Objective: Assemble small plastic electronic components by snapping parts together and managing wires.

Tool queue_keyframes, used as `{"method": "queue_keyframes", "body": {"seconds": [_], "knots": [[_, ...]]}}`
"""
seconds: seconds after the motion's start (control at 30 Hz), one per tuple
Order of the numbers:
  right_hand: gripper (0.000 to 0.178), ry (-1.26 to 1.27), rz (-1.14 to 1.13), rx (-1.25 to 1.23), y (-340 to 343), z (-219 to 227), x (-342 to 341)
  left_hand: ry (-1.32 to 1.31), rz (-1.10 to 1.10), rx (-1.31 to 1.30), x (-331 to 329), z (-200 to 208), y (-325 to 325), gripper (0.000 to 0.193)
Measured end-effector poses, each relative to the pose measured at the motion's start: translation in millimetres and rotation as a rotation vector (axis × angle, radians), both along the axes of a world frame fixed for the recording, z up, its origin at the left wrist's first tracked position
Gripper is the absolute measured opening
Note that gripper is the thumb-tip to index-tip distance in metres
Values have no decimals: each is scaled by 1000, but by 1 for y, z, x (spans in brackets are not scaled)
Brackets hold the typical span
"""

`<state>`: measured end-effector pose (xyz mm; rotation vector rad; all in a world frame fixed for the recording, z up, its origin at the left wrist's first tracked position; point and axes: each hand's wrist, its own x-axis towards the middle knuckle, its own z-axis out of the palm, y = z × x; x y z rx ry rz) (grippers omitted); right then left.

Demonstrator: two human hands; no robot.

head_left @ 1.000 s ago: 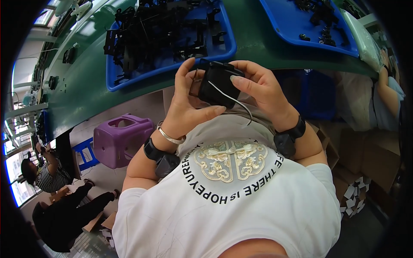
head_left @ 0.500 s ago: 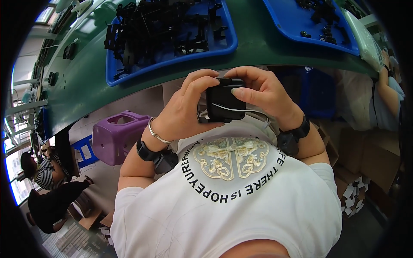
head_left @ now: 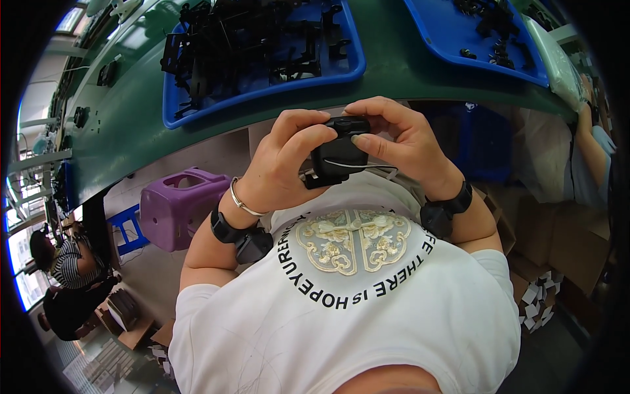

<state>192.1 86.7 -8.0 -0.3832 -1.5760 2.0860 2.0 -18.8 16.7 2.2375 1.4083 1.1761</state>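
Between my two hands, in front of my chest and just off the table's near edge, is a small black boxy device (head_left: 339, 156) with a thin light cable (head_left: 354, 165) across its lower part. My left hand (head_left: 282, 154) grips its left side, fingers curled over the top and thumb at the lower corner. From the other side my right hand (head_left: 401, 143) holds it, thumb on the front face and fingers behind the upper edge. The device's far side is hidden from me.
On the green table (head_left: 131, 98) stands a blue tray (head_left: 262, 92) heaped with black brackets. Another blue tray (head_left: 453, 52) holds small black parts, beside a clear plastic bag (head_left: 551, 59). A purple stool (head_left: 170, 213) is at left, cardboard boxes (head_left: 558, 230) at right. Other people are nearby.
The device has tilted, so more of its top edge shows, and both hands turned slightly with it. The cable sits a little higher. At left, a person in black has shifted.
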Motion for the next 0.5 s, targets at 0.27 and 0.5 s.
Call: {"method": "queue_keyframes", "body": {"seconds": [0.27, 0.5], "knots": [[45, -212, -170, 1094, -6, 26, 7, -52, 43, -35, 10, -3, -4, 65], [56, -96, -17, 950, -10, 39, 17, 72, 99, 35, 9, 3, -5, 61]]}}
